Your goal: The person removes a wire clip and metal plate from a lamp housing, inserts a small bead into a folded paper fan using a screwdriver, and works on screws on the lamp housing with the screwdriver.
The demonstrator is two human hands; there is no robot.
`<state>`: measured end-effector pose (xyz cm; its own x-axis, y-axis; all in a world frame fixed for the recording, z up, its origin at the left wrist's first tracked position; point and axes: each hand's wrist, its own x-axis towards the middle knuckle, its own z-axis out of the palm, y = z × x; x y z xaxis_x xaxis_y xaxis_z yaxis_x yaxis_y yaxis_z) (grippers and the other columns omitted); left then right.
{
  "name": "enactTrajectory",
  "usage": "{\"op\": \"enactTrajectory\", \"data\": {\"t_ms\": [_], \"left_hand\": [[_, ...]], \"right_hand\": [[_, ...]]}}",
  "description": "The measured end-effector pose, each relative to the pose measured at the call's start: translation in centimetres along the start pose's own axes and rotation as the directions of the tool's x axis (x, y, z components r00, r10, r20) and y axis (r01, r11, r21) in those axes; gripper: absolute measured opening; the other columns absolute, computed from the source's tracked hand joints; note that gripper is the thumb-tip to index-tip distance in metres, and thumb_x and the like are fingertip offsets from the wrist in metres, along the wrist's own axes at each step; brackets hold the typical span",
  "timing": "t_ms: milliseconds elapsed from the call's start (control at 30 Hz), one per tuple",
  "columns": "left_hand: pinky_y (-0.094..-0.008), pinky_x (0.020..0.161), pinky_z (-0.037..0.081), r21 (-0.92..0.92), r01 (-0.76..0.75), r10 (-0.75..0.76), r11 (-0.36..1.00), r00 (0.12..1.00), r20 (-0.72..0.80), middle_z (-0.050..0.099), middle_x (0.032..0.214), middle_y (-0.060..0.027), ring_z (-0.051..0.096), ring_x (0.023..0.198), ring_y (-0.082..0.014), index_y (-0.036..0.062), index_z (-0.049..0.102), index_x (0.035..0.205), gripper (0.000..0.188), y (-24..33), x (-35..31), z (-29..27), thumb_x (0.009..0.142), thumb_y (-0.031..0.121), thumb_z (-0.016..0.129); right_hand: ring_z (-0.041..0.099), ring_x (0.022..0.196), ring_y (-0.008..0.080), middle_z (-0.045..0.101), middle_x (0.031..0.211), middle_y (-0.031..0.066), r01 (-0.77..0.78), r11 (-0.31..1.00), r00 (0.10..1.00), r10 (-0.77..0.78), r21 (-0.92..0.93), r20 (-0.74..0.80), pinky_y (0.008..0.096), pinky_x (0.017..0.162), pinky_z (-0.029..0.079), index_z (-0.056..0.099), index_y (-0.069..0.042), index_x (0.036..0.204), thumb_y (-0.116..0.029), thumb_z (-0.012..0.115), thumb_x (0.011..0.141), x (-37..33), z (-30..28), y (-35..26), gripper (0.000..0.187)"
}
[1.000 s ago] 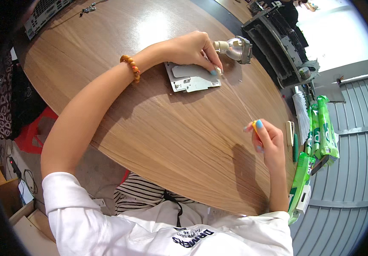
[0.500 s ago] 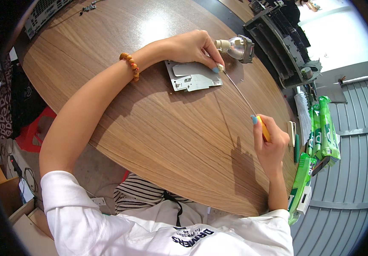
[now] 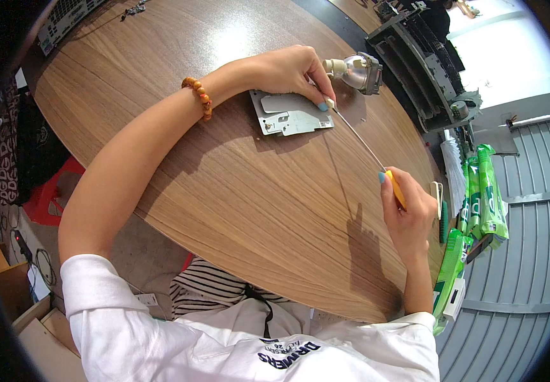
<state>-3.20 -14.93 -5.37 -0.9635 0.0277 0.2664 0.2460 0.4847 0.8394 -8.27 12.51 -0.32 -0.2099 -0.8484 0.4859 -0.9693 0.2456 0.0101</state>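
My right hand [image 3: 408, 219] grips the yellow handle of a long, thin screwdriver [image 3: 359, 139], whose shaft slants up and left. At its tip, my left hand [image 3: 297, 76] pinches a small off-white connector [image 3: 330, 103] between thumb and fingers; the tip touches or nearly touches it. Below my left hand a grey metal plate [image 3: 294, 122] with cut-outs lies on the wooden table. Just beyond my fingertips sits a projector lamp [image 3: 356, 72] with a silvery reflector bulb and a dark frame. My left hand partly covers the plate's far edge.
The round wooden table [image 3: 256, 210] spreads before me. A dark device chassis [image 3: 415, 70] stands at the far right, with green packets [image 3: 488, 191] along the right edge. Small screws [image 3: 135, 9] lie at the far left, near a vented metal case [image 3: 64, 22].
My right hand and the screwdriver have shifted slightly to the right. My left hand, still pinching the connector, has barely moved.
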Motion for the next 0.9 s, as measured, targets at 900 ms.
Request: {"op": "enactTrajectory", "data": {"t_ms": [900], "left_hand": [[-0.0263, 0.071, 0.047, 0.115, 0.006, -0.007, 0.993, 1.0, 0.007, 0.069, 0.082, -0.0072, 0.06, 0.071, -0.0136, 0.0098, 0.072, 0.091, 0.02, 0.4, 0.0, 0.0, 0.073, 0.003, 0.068]], "right_hand": [[0.051, 0.043, 0.0176, 0.052, 0.057, 0.0071, 0.089, 0.996, 0.996, -0.089, 0.002, 0.031, 0.0277, 0.039, 0.037, 0.057, -0.002, 0.077, -0.011, 0.064, 0.082, 0.6, 0.5, 1.3, 0.013]]}}
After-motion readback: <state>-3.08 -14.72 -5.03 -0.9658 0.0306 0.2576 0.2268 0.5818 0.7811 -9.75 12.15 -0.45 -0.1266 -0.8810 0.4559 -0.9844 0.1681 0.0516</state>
